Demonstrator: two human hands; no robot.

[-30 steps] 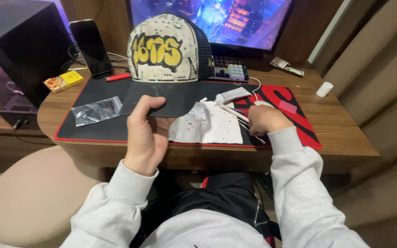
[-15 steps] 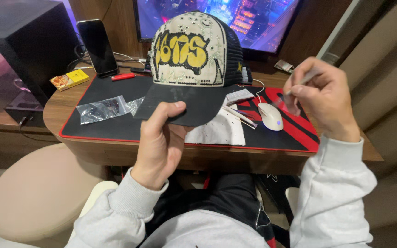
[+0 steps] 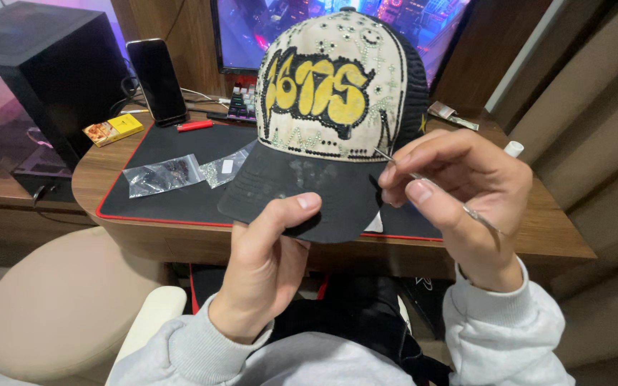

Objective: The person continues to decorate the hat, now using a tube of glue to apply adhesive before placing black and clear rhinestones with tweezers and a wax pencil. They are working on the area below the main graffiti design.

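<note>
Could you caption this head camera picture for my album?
Left hand holds a studded cap by its brim while right hand points a thin tool at it.

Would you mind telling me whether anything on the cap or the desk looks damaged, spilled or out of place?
Nothing looks spilled or broken. The cap has pale smudges on its black brim, beside the left hand gripping it. The right hand holds a thin metal tool at the front panel. The small plastic bags lie flat and closed.
</note>
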